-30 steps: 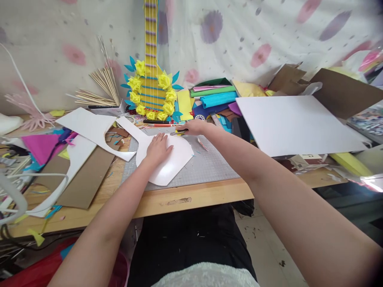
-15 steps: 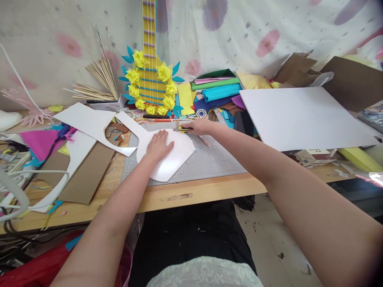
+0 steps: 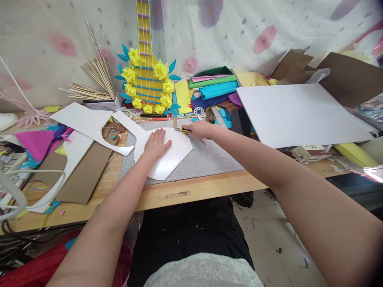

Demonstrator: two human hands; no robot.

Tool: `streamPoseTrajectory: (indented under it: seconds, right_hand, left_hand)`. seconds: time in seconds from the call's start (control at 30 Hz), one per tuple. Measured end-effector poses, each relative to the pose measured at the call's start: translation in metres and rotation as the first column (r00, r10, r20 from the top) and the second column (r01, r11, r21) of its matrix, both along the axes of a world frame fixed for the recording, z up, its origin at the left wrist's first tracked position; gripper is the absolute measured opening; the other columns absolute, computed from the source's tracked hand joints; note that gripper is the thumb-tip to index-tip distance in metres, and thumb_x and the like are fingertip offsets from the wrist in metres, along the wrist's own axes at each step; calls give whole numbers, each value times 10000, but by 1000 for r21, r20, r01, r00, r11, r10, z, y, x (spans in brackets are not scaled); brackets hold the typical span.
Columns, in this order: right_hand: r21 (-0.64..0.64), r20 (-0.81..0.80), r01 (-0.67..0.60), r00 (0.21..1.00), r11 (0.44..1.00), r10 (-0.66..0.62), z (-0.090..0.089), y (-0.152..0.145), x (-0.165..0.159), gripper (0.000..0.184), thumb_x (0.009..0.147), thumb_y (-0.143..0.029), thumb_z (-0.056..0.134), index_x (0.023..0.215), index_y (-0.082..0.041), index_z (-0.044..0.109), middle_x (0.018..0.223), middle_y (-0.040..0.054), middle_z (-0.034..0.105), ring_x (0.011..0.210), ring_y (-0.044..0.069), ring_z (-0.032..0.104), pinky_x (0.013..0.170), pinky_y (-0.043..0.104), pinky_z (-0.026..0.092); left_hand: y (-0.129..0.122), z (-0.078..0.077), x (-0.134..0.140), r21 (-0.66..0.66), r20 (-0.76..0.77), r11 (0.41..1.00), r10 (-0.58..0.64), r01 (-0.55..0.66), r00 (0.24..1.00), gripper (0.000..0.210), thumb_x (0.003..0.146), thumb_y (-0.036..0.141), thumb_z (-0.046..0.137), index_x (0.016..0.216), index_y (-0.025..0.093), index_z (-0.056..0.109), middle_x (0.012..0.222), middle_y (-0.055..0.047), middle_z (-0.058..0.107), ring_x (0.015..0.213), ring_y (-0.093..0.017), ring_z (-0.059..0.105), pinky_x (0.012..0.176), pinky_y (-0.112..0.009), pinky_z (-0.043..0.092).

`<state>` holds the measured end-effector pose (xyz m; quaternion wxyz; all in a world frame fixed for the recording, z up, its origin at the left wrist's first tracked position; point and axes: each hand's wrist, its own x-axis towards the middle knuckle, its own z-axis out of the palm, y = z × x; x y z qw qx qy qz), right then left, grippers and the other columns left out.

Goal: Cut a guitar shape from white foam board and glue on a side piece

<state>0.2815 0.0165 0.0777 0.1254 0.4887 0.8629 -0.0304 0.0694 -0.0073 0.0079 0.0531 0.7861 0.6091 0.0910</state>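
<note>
A white guitar-shaped foam board (image 3: pixel 164 166) lies flat on a grey cutting mat (image 3: pixel 206 161). My left hand (image 3: pixel 157 144) presses on it with fingers stretched out and thumb apart. At the board's upper right edge, my right hand (image 3: pixel 198 130) is closed around a yellow and black utility knife (image 3: pixel 183 130). Its front end points left and rests at the edge; the blade tip is too small to make out. The board's narrow neck (image 3: pixel 127 122) reaches to the upper left.
A yellow paper guitar (image 3: pixel 149 83) with yellow roses stands behind the mat. White offcuts (image 3: pixel 80 119) and brown cardboard (image 3: pixel 86 177) lie left. A large white board (image 3: pixel 302 115) is at right. Wooden sticks (image 3: pixel 101 75), rolled paper (image 3: pixel 218 91) and a ruler (image 3: pixel 218 115) sit at the back.
My right hand and the knife have shifted slightly right along the board's upper edge. My left hand stays on the board. The whole view has moved a little.
</note>
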Motion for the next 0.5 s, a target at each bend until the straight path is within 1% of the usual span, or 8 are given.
streamPoseTrajectory:
  seconds: [0.17,0.33,0.5]
  right_hand:
    - [-13,21,36,999,999,-35,3,-14,-1,512,899,-246,358,1406,-187,400,1194,167,626,1015,265,606,717,305,393]
    - [12,23,4,1000,1000,-4,0,-22,2,512,901,-245,353,1404,-161,393,1153,181,639,1013,275,610,730,318,400]
    - [-23,45,43,998,999,-42,2,-34,3,512,903,-232,326,1397,-112,388,1125,219,638,1006,300,614,715,333,408]
  left_hand:
    - [1,-1,0,4,1,1000,4,-4,1000,589,878,451,386,1384,150,397,1498,-98,340,1400,-219,263,1169,-374,166]
    - [1,-1,0,-8,-24,1000,4,-5,1000,604,886,463,365,1390,130,388,1506,-101,325,1408,-211,244,1170,-352,148]
    - [1,-2,0,1,-10,1000,0,0,1000,599,883,454,373,1383,125,394,1499,-108,336,1406,-214,249,1169,-359,154]
